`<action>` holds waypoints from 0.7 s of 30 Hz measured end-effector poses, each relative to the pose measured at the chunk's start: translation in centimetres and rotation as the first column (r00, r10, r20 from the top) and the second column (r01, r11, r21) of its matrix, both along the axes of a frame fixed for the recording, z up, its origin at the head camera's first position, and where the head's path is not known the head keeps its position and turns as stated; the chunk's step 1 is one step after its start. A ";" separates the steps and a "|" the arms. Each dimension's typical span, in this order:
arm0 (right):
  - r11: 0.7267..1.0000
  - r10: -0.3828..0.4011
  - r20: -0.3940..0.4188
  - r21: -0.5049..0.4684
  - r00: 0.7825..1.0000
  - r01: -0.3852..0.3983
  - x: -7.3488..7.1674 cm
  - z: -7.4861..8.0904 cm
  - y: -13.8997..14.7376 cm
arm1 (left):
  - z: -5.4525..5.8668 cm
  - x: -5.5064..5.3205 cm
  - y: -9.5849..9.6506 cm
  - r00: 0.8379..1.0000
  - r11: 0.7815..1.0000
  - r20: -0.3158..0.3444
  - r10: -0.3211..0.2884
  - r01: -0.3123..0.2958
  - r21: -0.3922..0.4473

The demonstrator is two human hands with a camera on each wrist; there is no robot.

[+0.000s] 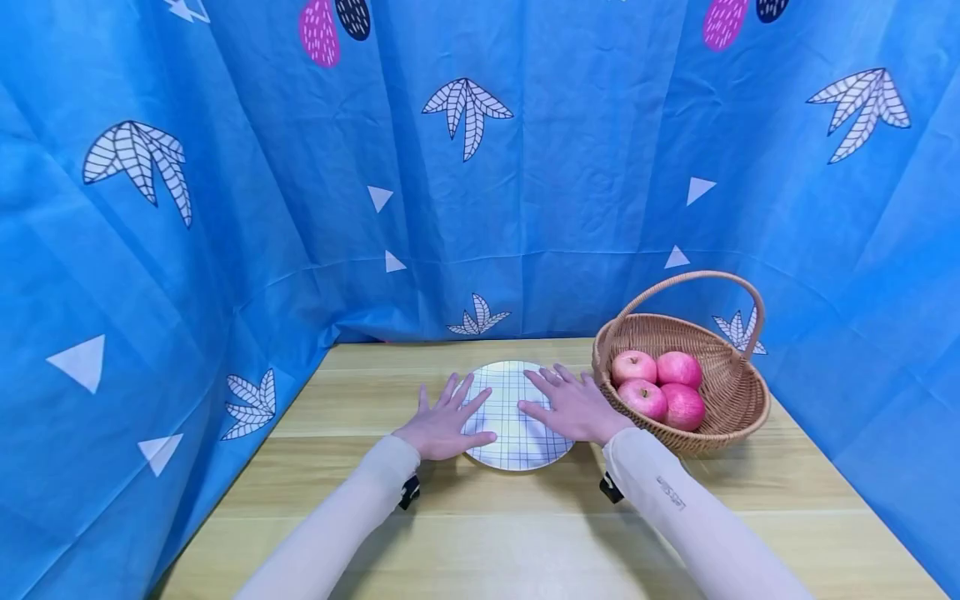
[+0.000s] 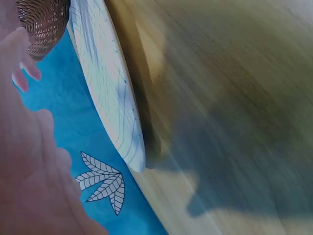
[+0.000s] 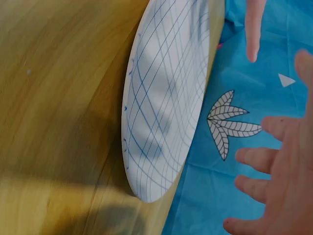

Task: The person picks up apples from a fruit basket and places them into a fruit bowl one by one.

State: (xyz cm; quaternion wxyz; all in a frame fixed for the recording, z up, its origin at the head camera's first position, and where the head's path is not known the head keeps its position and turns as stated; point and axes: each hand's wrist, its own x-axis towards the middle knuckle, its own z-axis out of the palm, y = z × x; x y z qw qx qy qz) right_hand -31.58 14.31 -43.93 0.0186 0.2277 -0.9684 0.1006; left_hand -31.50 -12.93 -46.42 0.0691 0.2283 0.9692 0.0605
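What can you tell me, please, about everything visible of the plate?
The plate is round, shallow and glossy white, crossed by a grid of thin blue lines; it looks ceramic. It lies face up on the wood-grained table, left of the basket in the head view. The left hand and right hand hover above its sides, apparently without touching.
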 end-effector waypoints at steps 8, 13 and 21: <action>0.993 -0.010 -0.178 -0.119 0.984 -0.011 0.7 0.7 0.7 | -0.1 -0.7 -0.3 0.999 0.996 -0.053 0.008 -0.003 0.089; 0.984 -0.017 -0.193 -0.180 0.981 -0.018 1.5 1.1 1.3 | -0.3 -1.4 -0.9 0.995 0.992 -0.094 0.014 -0.002 0.126; 0.968 -0.008 -0.191 -0.248 0.981 -0.041 2.6 1.7 2.6 | -1.7 -2.9 -1.9 0.987 0.994 -0.158 0.017 0.001 0.111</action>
